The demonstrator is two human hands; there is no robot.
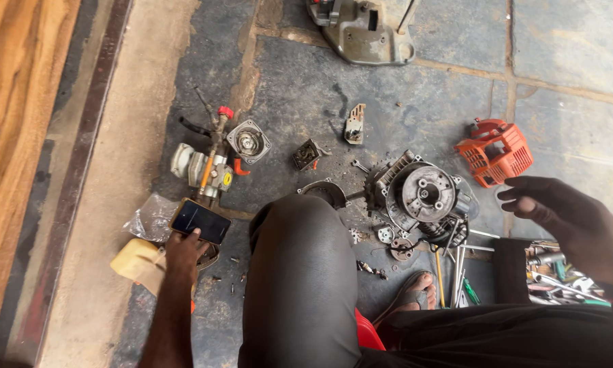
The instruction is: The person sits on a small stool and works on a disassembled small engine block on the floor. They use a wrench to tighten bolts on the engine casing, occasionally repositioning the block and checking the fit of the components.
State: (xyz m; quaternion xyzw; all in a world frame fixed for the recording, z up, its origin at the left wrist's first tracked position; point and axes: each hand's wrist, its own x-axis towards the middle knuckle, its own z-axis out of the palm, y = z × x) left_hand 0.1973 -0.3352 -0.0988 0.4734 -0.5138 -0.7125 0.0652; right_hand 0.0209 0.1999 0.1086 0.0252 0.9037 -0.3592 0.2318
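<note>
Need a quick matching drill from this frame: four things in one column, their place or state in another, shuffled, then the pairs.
Things:
1. phone
2. orange engine cover
3. engine block with flywheel
4. right hand

Places or states:
A. raised, open, holding nothing
B. under the left hand's fingertips, screen dark
C. on the stone floor at far right, beyond the right hand
D. on the floor just past the bent knee

Pairs: 1-B, 2-C, 3-D, 4-A

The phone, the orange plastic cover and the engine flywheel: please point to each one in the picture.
phone (199, 221), head view, middle of its dark screen.
orange plastic cover (494, 151), head view, on its slotted top.
engine flywheel (426, 193), head view, on its round metal face.
</note>
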